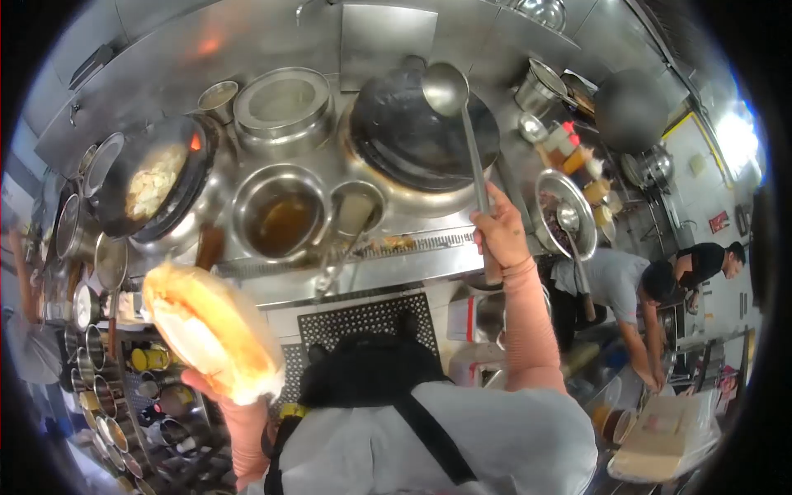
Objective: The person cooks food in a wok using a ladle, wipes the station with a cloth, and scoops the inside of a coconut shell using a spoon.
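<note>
In my right hand [502, 235], the fingers are wrapped round the handle of a long metal ladle [469, 136]. Its bowl hangs over a dark wok [388, 136] on the right burner. My left hand [206, 386] grips the lower edge of a large oval orange-and-white thing [214, 326], raised close to the camera. It may be a dish, but blur and glare hide its kind. On the left burner a tilted wok [120, 177] holds pale food pieces [154, 186], with a flame at its rim.
Between the burners are a steel pot of brown liquid [280, 216], a smaller container [356, 208] and a big round steel pot [283, 103]. Right of me are a colander [565, 216] with another ladle, and sauce bottles [577, 157]. Co-workers [615, 285] stand farther right.
</note>
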`<state>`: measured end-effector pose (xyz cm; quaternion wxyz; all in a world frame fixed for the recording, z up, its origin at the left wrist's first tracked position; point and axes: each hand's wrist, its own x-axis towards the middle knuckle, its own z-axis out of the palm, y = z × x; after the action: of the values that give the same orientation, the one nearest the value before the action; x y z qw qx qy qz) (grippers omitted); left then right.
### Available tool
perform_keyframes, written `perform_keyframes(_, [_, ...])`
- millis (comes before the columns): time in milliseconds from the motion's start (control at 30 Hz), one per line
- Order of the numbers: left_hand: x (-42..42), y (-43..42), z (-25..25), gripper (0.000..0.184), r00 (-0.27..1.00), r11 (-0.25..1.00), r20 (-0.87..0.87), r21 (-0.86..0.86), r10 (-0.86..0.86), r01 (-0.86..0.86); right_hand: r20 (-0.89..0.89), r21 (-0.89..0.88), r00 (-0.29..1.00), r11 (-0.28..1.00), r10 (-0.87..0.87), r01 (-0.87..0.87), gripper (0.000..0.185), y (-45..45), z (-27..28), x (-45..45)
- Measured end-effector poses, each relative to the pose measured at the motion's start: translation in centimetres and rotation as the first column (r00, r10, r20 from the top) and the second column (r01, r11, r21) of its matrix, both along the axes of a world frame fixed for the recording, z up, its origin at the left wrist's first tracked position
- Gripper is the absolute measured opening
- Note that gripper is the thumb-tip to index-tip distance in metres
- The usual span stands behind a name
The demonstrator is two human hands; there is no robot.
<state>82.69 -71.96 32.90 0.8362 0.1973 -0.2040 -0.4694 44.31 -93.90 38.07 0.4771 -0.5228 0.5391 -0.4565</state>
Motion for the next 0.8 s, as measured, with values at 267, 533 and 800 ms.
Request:
perform_keyframes(267, [-14.9, -2.6, 6.8, 0.095, 0.975, 0.980, 0.161, 0.102, 0.153, -0.171, -0.209, 0.037, 0.973, 0.995, 0.094, -0.089, 0.068, -9.8, -6.6, -13.7])
perform_keyframes(533, [-18.4, -1.7, 2.3, 0.093, 0.987, 0.945, 0.083, 0.287, 0.140, -0.158, -0.179, 0.107, 0.975, 0.988, 0.133, -0.115, 0.068, -12.5, -7.2, -16.4])
perform_keyframes(800, [-21.3, -12.6, 2.8, 0.074, 0.948, 0.960, 0.316, 0.249, 0.046, -0.130, -0.077, 0.082, 0.991, 0.991, 0.110, -0.103, 0.068, -14.6, -7.9, -17.0])
